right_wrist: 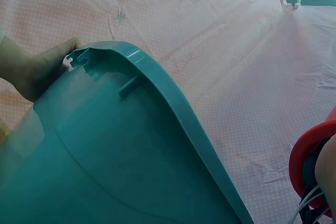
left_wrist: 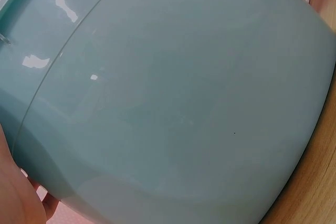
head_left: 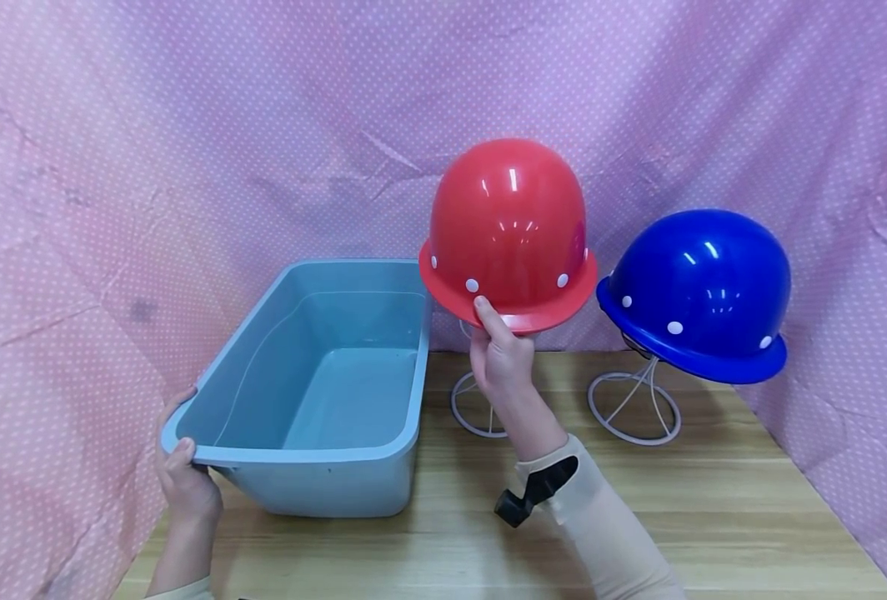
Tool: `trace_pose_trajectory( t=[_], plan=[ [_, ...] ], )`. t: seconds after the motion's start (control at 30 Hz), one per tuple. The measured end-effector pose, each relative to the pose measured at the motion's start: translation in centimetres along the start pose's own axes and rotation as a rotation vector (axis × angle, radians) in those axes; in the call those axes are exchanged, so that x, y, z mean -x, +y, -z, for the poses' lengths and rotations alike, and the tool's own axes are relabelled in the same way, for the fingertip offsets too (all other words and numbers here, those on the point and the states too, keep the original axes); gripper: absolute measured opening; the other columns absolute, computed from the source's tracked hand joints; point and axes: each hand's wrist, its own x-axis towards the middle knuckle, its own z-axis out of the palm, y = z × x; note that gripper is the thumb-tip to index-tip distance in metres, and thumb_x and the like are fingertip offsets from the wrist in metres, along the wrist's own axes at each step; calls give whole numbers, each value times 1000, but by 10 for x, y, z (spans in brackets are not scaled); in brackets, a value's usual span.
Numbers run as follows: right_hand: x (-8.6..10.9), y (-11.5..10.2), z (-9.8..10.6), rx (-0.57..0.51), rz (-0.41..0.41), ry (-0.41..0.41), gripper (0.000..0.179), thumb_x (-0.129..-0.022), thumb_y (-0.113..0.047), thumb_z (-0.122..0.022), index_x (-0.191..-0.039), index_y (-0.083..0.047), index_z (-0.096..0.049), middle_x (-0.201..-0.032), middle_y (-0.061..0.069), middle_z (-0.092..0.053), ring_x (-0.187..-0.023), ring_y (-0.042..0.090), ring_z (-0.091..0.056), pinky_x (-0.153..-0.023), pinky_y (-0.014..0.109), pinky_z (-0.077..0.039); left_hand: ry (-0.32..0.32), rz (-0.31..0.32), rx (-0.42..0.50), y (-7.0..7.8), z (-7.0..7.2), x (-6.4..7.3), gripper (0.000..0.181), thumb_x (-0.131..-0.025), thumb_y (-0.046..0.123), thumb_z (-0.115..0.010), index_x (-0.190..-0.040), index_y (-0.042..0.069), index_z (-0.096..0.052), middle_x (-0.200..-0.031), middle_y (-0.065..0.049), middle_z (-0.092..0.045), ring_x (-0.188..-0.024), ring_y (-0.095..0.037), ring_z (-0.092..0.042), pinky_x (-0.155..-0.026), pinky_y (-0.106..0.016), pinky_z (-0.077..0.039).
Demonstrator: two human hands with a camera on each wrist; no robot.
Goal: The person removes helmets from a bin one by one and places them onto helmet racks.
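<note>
My left hand (head_left: 191, 485) grips the near left corner of a blue-grey plastic tub (head_left: 293, 456), thumb over the rim. The tub's outer wall (left_wrist: 173, 98) fills most of the left wrist view. With my right hand (head_left: 505, 362) I pinch the brim of a red hard hat (head_left: 509, 225), thumb on top and the other fingers hidden underneath. The red hat is upright above a white wire stand (head_left: 477, 435); whether it touches the stand cannot be seen. In the right wrist view the red brim (right_wrist: 298, 161) and dark inner straps show at the right edge.
A blue hard hat (head_left: 702, 292) sits tilted on another white wire stand (head_left: 634, 440) to the right. Everything stands on a wood-grain table (head_left: 488, 533). Pink dotted cloth (head_left: 301, 125) hangs behind and at both sides. A black camera strap (head_left: 537, 492) circles my right wrist.
</note>
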Motion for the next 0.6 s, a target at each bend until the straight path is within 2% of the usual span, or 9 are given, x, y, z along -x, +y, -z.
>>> trace_pose_trajectory(
  t=[0.17, 0.33, 0.6],
  plan=[
    [2, 0, 3, 11, 1, -1, 50, -101, 8, -53, -142, -19, -46, -135, 1, -59, -136, 23, -58, -100, 32, -59, -6, 5, -17, 0, 0, 0, 65, -86, 20, -41, -149, 15, -58, -133, 1, -56, -118, -15, -51, -97, -36, -34],
    [4, 3, 7, 15, -24, 37, 50, -101, 10, -53, -141, -18, -46, -134, 0, -59, -134, 22, -58, -100, 31, -58, -12, -2, -14, 1, 0, -1, 66, -86, 21, -42, -149, 15, -58, -133, 1, -56, -119, -16, -51, -97, -36, -33],
    [8, 7, 14, 21, -49, 53, 51, -101, 9, -54, -144, -18, -45, -138, 0, -58, -137, 23, -57, -101, 31, -58, 1, 23, -12, 0, 0, -1, 64, -87, 19, -41, -148, 17, -59, -132, 1, -56, -117, -15, -51, -97, -36, -34]
  ],
)
